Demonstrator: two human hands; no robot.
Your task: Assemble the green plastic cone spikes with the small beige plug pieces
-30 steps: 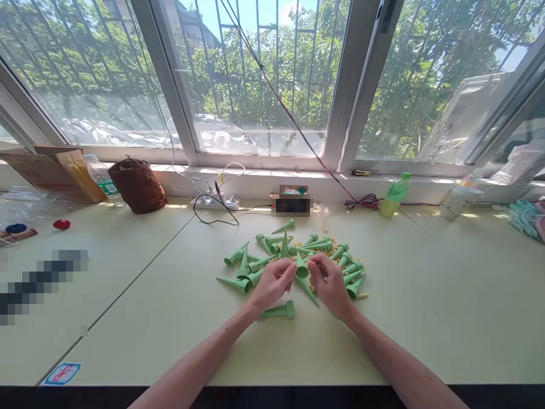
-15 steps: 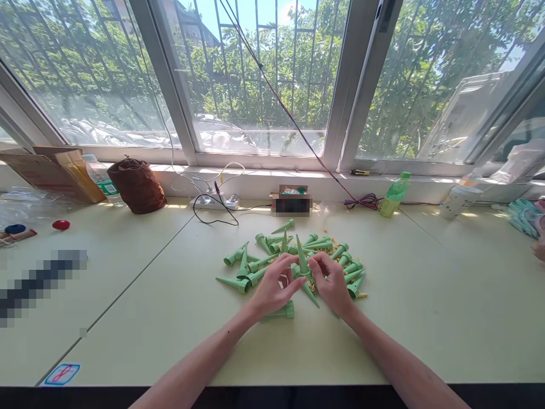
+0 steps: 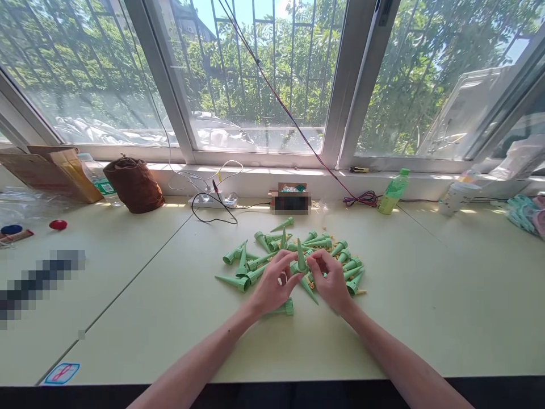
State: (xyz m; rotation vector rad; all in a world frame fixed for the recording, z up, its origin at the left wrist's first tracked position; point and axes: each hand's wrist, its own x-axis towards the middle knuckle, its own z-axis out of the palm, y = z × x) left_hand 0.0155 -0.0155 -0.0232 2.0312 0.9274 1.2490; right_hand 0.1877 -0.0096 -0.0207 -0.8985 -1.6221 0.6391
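Note:
A heap of green plastic cone spikes [image 3: 323, 253] lies on the pale table [image 3: 179, 318] in front of me. Both hands meet at one green cone [image 3: 300, 257] that points upward, held at its wide base. My left hand [image 3: 275, 284] pinches it from the left, and my right hand [image 3: 330, 281] grips it from the right with curled fingers. Another cone [image 3: 284, 308] lies flat just under my left hand. Small yellowish bits are scattered among the heap.
A brown pouch [image 3: 134, 184], a water bottle [image 3: 97, 180] and cardboard [image 3: 51, 170] stand at the back left. A power strip with cables [image 3: 213, 200] and a small box [image 3: 289, 199] sit by the sill. A green bottle [image 3: 392, 192] and white cup [image 3: 455, 199] stand at the right.
The held cone turned from tip-down, open end facing me, to tip-up. Both hands closed in around its base. The view tilted slightly downward.

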